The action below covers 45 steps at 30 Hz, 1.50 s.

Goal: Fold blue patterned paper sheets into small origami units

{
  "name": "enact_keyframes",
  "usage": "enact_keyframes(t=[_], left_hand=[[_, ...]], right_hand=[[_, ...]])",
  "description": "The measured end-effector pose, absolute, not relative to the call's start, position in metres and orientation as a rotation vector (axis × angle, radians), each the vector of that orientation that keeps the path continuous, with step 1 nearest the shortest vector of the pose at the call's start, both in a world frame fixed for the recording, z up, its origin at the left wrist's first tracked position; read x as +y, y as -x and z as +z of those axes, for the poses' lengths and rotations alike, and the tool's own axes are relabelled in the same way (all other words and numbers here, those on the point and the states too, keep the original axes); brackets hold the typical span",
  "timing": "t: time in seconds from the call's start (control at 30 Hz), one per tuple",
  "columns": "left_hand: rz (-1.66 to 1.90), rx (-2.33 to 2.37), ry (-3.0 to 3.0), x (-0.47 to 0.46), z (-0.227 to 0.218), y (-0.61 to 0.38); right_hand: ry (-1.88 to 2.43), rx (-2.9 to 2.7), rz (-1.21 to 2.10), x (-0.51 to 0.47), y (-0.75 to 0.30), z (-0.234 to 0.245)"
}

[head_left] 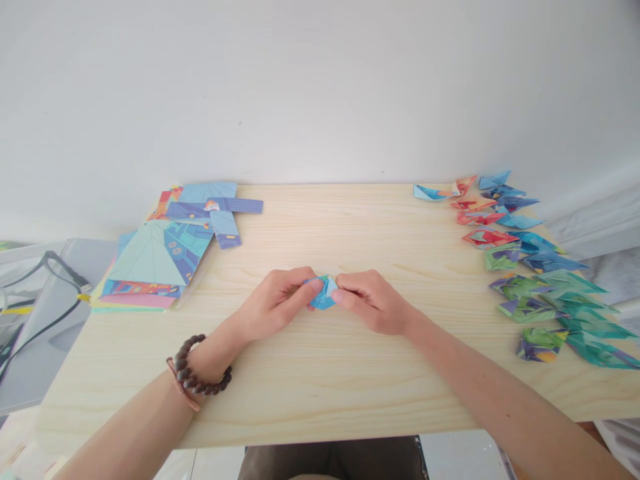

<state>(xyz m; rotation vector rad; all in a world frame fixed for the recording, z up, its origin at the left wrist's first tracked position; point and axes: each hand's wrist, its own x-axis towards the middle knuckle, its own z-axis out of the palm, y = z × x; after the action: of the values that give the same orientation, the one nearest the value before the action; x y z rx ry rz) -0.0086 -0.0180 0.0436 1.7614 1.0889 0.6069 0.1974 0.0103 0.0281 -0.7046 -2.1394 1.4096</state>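
Observation:
My left hand (277, 303) and my right hand (373, 301) meet at the middle of a light wooden table (320, 380). Both pinch a small folded piece of blue paper (324, 294) held just above the tabletop. Fingers of each hand are closed on its edges, thumbs pressed toward one another. A dark bead bracelet (197, 377) circles my left wrist. Most of the paper is hidden between my fingertips.
A stack of patterned paper sheets (155, 260) lies at the table's left, with more sheets (210, 207) behind it. Several folded paper figures (540, 280) in red, blue and green line the right side. Cables (45, 280) lie off the left edge. A white wall stands behind.

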Motion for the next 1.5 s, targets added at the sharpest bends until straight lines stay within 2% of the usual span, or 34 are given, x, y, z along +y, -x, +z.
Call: enact_keyframes(t=[0.43,0.87,1.3,1.5], left_hand=[[0.514,1.007,-1.787,-0.017,0.049,0.009],[0.829,1.104,-1.695,-0.015,0.031,0.009],[1.045,1.254,-1.809,-0.014,0.033,0.006],[0.989,1.288,-1.846,-0.015,0.034,0.004]], right_hand=[[0.714,-2.218,1.378,0.013,-0.200,0.026],[0.772,-2.301,0.964,0.011,-0.204,0.024],[0.974,-2.095,0.901,0.011,-0.199,0.023],[0.995,-2.039,0.799,0.008,-0.195,0.022]])
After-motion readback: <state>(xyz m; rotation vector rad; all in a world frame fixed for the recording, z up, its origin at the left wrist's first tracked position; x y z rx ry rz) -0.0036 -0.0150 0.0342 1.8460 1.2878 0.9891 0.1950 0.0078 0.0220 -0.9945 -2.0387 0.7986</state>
